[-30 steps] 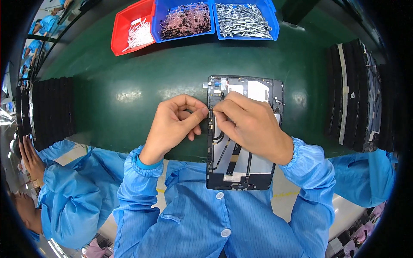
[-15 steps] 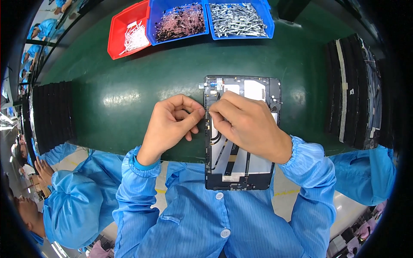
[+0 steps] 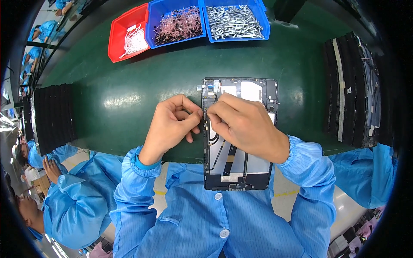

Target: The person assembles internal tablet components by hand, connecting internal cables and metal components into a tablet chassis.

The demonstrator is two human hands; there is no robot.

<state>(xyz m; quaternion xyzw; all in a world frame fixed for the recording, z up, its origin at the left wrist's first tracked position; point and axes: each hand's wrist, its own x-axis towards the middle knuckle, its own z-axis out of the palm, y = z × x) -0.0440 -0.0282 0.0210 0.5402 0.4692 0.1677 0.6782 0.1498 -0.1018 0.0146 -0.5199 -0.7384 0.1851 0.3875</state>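
A tablet with its inside exposed (image 3: 258, 165) lies in front of me, its lower end reaching past the table's near edge. Black cables, small parts and pale metal areas show inside its dark frame. My left hand (image 3: 174, 122) is at the tablet's left edge, thumb and forefinger pinched together. Over the tablet's upper left part, my right hand (image 3: 247, 122) is closed, its fingertips pinched close to that same edge. Whatever either pinch holds, if anything, is too small or hidden to make out.
Along the back of the green table (image 3: 116, 116) stand a red bin (image 3: 116, 45) of white pieces, a blue bin (image 3: 154, 44) of pinkish wired parts and another blue bin (image 3: 263, 35) of silvery strips. Stacked black panels (image 3: 53, 116) (image 3: 340, 90) flank both sides. Co-workers in blue sit nearby.
The tablet and the bins appear shifted slightly left in the picture. My hands keep nearly the same pinched poses at the tablet's left edge.
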